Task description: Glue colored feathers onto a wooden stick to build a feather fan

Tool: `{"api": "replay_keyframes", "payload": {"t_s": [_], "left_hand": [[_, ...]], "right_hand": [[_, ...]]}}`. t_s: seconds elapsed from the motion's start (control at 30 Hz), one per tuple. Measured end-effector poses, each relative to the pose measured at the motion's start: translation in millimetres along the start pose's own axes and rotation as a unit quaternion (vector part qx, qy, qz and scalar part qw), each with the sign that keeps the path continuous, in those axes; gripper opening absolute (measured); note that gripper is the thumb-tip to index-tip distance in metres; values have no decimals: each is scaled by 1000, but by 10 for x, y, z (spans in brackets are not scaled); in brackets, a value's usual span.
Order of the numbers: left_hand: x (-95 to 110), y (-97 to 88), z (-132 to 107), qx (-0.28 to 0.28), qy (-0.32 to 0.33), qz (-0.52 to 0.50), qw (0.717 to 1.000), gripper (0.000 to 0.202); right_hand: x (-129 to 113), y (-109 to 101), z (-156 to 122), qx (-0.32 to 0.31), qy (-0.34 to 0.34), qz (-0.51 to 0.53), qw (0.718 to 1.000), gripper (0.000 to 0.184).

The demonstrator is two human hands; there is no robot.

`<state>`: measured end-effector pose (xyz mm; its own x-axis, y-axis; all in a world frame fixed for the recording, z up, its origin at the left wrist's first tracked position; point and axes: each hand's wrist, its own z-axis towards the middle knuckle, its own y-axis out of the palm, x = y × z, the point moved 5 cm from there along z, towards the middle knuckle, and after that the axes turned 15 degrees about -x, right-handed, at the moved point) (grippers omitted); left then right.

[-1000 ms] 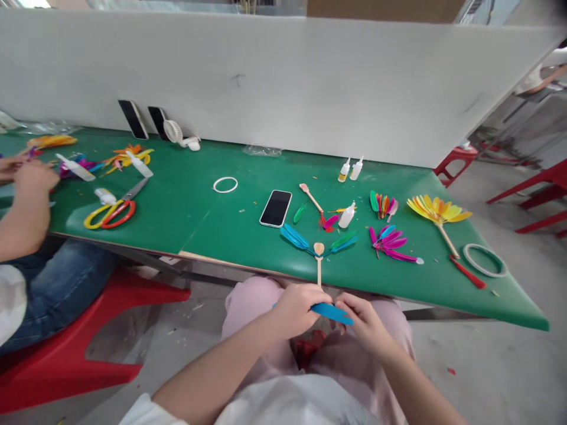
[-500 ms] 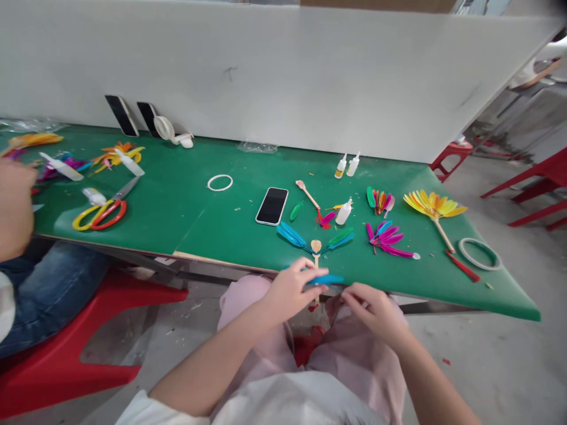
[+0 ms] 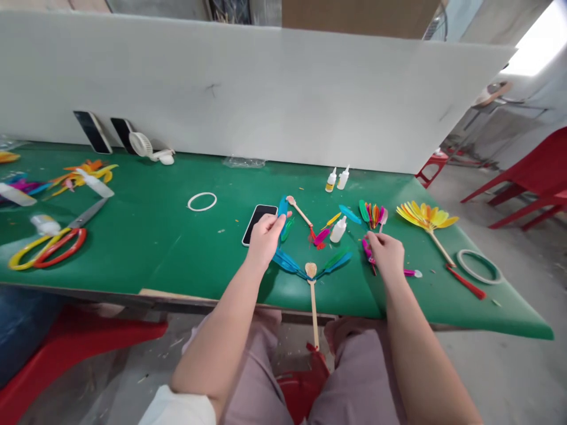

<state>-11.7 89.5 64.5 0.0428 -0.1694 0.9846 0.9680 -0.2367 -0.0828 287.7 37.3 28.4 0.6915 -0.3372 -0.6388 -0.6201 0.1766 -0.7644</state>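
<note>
My left hand (image 3: pixel 266 236) is closed on a blue feather (image 3: pixel 282 206) that sticks up past the fingertips, beside the phone (image 3: pixel 254 221). Over the magenta feathers (image 3: pixel 367 249), my right hand (image 3: pixel 387 254) pinches the thin quill of another blue feather (image 3: pixel 349 213), whose vane points left. Between my arms lies a wooden stick (image 3: pixel 313 304) with a rounded head. Blue feathers (image 3: pixel 287 261) spread from its left side and blue-green feathers (image 3: pixel 334 264) from its right. The stick's lower end reaches over the table edge, with red at its tip.
A white glue bottle (image 3: pixel 338 230) stands near a second stick (image 3: pixel 300 211); two smaller bottles (image 3: pixel 336 179) are behind. At right lie a yellow feather fan (image 3: pixel 427 217) and a tape ring (image 3: pixel 463 267). Scissors (image 3: pixel 59 245) and a white ring (image 3: pixel 202 193) are at left.
My hands have moved apart and forward over the table, the left toward the phone, the right to the magenta feathers, each with a blue feather. The view has shifted; the co-worker's arm is out of sight.
</note>
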Motion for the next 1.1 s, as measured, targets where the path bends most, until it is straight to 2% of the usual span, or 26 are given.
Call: {"api": "replay_keyframes", "payload": {"t_s": [0.13,0.23,0.33,0.43,0.5,0.57,0.67,0.73,0.8,0.87,0.93,1.0,1.1], "left_hand": [[-255,-35,79,-10,-58,-73,996,37],[-350,-98,88,10,-63,-126,990,37],[-383,-141,71,54,-55,-168,983,36],[-376,-124,16,99,-43,-195,975,33],[-352,-80,-35,110,-29,-201,973,30],[-316,-27,-98,108,-10,-190,976,28],[-201,45,-238,104,60,-112,986,25],[-38,105,-385,107,163,12,981,20],[142,247,-563,81,290,168,939,26],[214,412,-696,34,358,270,893,31],[204,545,-754,-12,380,317,869,33],[156,651,-758,-55,389,333,857,32],[91,774,-737,-110,409,324,846,32]], "right_hand": [[-122,107,284,-35,-4,-57,998,38],[-295,206,367,-120,-87,-58,987,53],[-441,359,406,-194,-158,-76,965,51],[-460,447,446,-194,-148,-101,965,40],[-475,430,424,-185,-160,-40,969,37],[-515,336,344,-165,-193,69,965,36],[-571,143,142,-126,-202,157,958,32],[-599,13,-13,-83,-187,156,966,30],[-618,-100,-156,-39,-184,195,963,29],[-629,-167,-260,-22,-196,280,940,27],[-643,-202,-324,-25,-217,370,903,28],[-670,-229,-365,-23,-242,431,869,32],[-726,-295,-428,25,-279,468,838,26]]}}
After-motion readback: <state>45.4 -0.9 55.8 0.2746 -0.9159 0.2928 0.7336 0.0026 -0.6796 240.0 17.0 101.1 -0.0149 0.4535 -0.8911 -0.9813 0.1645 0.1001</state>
